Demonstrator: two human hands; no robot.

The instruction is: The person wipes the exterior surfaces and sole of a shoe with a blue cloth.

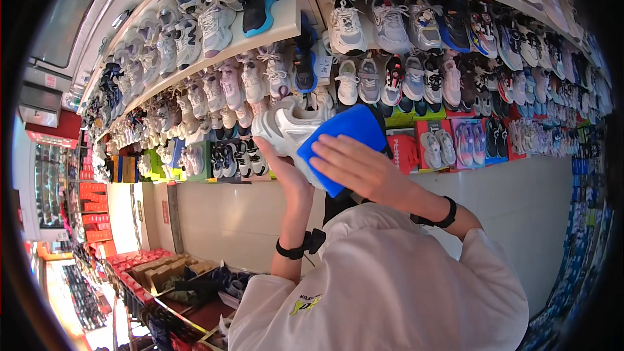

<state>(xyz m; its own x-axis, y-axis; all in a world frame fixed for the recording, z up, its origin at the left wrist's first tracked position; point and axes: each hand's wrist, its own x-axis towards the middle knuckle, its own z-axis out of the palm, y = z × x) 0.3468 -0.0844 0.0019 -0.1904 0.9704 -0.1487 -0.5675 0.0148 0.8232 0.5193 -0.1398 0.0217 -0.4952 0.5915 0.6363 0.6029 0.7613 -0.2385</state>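
Observation:
My left hand (287, 173) holds a white and silver sneaker (287, 124) from below and from the left, its thumb along the shoe's side. A folded blue cloth (343, 144) lies against the right part of the sneaker and hides much of it. My right hand (353, 170) rests on the cloth with its fingers stretched out and close together, pressing it to the shoe. Both wrists wear black bands. The shoe is held up in front of shelves full of sneakers.
Tiered shelves (273, 34) of sneakers curve close in front and to both sides. Below them stand shoe boxes (402, 151) with shoes on top. Pale tiled floor (229, 219) lies beneath. Cardboard boxes (163, 273) and a low display stand at the lower left.

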